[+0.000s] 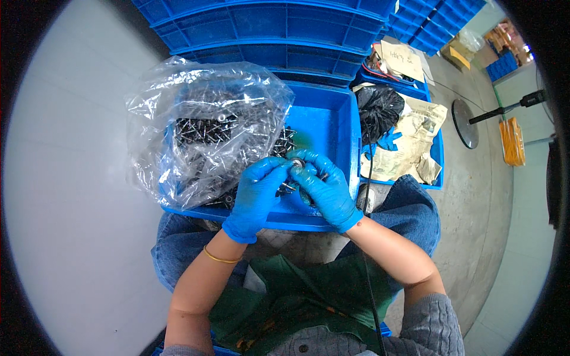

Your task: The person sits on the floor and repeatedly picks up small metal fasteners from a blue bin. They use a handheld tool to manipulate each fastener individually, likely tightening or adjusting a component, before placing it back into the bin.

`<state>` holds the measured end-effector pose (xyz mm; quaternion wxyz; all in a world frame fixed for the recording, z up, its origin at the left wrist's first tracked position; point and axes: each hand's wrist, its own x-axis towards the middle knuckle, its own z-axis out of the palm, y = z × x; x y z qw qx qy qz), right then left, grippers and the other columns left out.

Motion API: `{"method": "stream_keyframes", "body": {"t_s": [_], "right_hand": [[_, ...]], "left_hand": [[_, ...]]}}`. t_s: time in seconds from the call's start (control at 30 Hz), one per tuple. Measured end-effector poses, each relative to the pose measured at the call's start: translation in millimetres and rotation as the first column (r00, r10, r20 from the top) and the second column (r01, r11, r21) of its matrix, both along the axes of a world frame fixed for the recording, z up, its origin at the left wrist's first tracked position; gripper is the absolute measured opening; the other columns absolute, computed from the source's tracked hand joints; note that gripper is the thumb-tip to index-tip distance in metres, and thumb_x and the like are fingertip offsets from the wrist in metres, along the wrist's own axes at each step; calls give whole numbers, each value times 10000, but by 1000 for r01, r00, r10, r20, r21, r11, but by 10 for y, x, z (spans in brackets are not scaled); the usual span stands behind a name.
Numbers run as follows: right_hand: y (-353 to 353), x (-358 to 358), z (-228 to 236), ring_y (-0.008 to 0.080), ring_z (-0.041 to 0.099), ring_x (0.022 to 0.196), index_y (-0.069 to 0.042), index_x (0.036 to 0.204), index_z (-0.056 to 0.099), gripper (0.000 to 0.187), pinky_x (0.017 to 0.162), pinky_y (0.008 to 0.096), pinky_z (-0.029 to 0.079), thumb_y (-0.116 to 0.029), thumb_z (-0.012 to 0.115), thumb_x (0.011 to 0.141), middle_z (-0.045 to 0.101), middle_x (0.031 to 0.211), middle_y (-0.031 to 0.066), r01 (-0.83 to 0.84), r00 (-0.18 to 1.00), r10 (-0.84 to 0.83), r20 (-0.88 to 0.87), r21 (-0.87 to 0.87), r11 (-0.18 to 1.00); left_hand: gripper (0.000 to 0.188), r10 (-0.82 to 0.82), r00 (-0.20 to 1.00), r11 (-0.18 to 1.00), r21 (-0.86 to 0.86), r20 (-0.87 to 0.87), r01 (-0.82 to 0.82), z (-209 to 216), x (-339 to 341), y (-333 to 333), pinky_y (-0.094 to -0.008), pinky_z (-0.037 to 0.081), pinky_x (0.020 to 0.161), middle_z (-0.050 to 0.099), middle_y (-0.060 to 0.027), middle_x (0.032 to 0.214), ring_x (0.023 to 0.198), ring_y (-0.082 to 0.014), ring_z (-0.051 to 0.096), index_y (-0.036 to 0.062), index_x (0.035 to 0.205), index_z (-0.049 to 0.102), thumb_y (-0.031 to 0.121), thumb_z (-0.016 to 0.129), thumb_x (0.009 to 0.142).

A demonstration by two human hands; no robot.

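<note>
Both my hands wear blue gloves and meet over the front of a blue plastic tray (347,133). The fingers of my left hand (256,193) are pinched together against those of my right hand (329,193). Between the fingertips a small round metal part (297,162) shows, gripped from both sides and mostly hidden. A thin metal pin (289,186) sticks out below my left fingers; whether it belongs to that part I cannot tell. Left of my hands, a clear plastic bag (157,124) spreads over the tray, with many dark and silvery metal pins (205,130) in it.
Stacked blue crates (267,26) rise behind the tray. To the right, another blue crate (436,172) carries brown paper (424,121) and a black plastic bag (380,110). A black cable (369,267) hangs down beside my right forearm. A round-based stand (465,124) is farther right.
</note>
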<state>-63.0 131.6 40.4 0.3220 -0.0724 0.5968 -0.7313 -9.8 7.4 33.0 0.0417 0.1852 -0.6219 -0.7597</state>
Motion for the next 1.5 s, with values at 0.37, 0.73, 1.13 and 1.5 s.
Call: {"method": "stream_keyframes", "body": {"t_s": [0.37,0.73,1.13,1.5], "right_hand": [[102,-119,80,32,410,469,-35,994,565,236,415,162,321,-173,494,816,562,692,7,-170,984,169,58,26,985],[111,-175,-3,39,357,421,-32,1069,516,282,376,175,268,-94,485,796,515,609,-5,-224,945,249,210,-136,965],[101,-165,-45,44,327,403,-26,1101,488,347,371,185,250,-56,493,755,440,524,-12,-216,944,243,225,-137,967],[109,-168,-13,41,343,422,-50,1094,503,335,372,184,257,-74,519,760,498,611,-15,-220,945,244,220,-129,967]], "left_hand": [[100,-36,998,993,-107,44,41,112,51,-21,-191,419,574,580,-30,756,662,-58,521,14,838,585,71,527,779],[97,11,998,999,-35,67,-9,69,51,-44,-184,440,517,560,-20,718,629,-54,515,30,826,570,100,516,785],[101,46,999,999,10,24,-46,61,50,-34,-171,401,534,561,-14,724,624,-42,491,10,830,572,78,513,786],[131,64,996,997,30,59,-66,85,48,-25,-173,387,514,551,-1,699,595,-33,468,18,822,573,126,503,802]]}}
